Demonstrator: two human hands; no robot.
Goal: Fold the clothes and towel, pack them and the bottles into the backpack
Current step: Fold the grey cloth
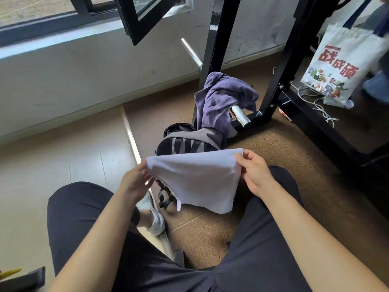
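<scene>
A white towel (197, 178) hangs doubled over between my knees. My left hand (136, 178) pinches its left top corner and my right hand (253, 169) pinches its right top corner. Behind the towel a grey and black backpack (189, 140) stands on the floor, its top pocket open. A purple garment (221, 100) is draped over a chrome bar of the black rack, hanging down onto the backpack. No bottles are in view.
A black metal rack (282, 81) with chrome pegs (242, 116) stands behind the backpack. A printed tote bag (341, 66) hangs at the right over white cables (322, 108). An open window frame (145, 20) juts out above. My white shoe (153, 216) rests on the floor.
</scene>
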